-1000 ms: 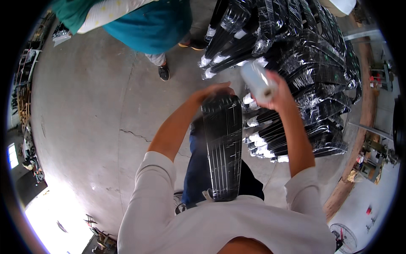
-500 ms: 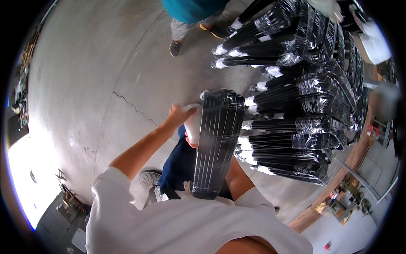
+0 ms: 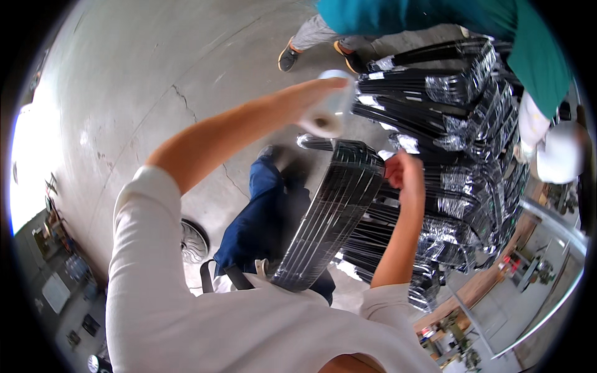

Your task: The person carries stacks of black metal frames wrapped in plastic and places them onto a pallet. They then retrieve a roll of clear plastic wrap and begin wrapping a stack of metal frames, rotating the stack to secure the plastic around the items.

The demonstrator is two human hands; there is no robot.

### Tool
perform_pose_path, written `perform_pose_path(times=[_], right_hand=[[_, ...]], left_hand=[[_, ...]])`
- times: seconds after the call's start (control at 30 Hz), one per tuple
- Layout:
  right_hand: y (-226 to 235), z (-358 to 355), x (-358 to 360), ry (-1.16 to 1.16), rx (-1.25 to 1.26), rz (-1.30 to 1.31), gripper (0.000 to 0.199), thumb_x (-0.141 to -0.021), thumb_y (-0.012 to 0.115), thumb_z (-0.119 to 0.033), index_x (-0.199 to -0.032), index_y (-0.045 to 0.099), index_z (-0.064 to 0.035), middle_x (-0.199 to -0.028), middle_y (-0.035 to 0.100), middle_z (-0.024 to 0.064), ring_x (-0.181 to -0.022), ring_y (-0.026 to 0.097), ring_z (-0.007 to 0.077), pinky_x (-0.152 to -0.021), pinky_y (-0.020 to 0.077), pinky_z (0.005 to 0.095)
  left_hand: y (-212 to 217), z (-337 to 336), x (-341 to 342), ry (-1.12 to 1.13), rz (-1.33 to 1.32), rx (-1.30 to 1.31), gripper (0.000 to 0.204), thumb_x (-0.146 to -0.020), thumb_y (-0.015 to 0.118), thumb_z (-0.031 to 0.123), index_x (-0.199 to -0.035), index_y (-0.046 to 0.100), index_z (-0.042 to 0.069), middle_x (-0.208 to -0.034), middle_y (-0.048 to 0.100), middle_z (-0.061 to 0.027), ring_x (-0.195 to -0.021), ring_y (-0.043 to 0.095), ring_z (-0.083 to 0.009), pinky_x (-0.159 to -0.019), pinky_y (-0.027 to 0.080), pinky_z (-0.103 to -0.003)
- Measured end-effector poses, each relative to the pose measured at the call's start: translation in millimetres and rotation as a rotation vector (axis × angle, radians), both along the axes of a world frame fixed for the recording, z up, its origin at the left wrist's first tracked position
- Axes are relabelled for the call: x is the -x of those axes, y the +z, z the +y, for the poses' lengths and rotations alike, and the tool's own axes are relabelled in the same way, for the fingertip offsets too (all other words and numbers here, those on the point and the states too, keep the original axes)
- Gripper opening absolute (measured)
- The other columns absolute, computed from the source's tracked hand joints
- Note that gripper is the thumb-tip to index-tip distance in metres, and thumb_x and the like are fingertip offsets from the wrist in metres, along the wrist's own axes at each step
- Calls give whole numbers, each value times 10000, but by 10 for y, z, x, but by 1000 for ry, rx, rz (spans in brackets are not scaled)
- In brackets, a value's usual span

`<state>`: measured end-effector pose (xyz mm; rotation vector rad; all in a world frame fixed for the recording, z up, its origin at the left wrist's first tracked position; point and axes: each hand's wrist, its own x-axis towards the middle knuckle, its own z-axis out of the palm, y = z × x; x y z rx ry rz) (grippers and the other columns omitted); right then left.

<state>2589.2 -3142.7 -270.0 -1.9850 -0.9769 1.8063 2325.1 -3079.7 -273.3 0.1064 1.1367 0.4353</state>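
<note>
Above the glossy film-wrapped black bundle [image 3: 333,214], left hand [image 3: 314,96] gripping a pale film roll [image 3: 328,112], right hand [image 3: 404,177] clasping its top.

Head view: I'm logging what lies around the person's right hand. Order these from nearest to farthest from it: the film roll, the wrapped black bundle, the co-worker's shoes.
From the right hand:
1. Wrapped black bundle, touching it, just to its left.
2. Film roll, up and left, in the left hand.
3. Co-worker's shoes, farthest, on the floor near the top.
</note>
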Motion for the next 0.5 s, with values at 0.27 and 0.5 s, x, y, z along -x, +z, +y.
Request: perform_pose_path(times=[0.27, 0.5], right_hand=[[136, 804, 782, -52, 37, 231, 488, -724, 636, -466, -1009, 552, -78, -985, 563, 68, -857, 560, 168, -714, 472, 308], [142, 940, 574, -171, 47, 440, 623, -747, 599, -350, -1133, 381, 88, -840, 559, 258, -700, 597, 352, -523, 513, 413]], left_hand=[[-147, 227, -566, -480, 122, -390, 461, -801, 441, 442, -992, 568, 43, -949, 589, -119, -764, 623, -242, -606, 533, -365], [-1490, 532, -701, -731, -27, -772, 532, -851, 331, 472, -1026, 573, 32, -877, 627, -115, -774, 599, -191, -673, 485, -299]])
